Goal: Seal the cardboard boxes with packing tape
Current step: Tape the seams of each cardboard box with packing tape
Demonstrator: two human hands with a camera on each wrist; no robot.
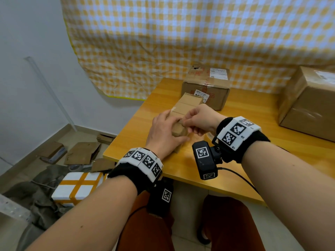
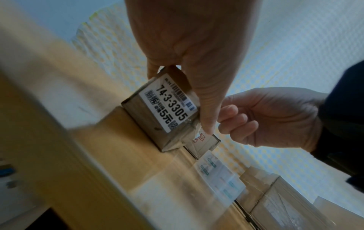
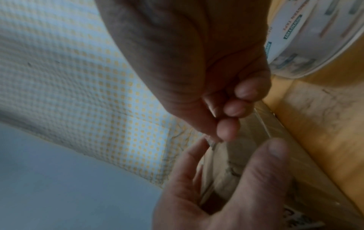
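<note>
The left hand (image 1: 164, 131) grips the small box (image 1: 183, 115) on the worktop (image 1: 235, 160); the right hand (image 1: 200, 120) pinches a strip of clear tape (image 3: 211, 144) at its near end. Taping is under way, and next the strip likely needs pressing flat.

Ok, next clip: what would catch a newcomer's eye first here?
Both hands meet at the middle of the wooden table over a small cardboard box: the left hand grips its near end while the right hand pinches something thin at its top, apparently clear tape. Behind hangs a yellow checked cloth, with a taped, labelled carton beyond the small box.
</note>
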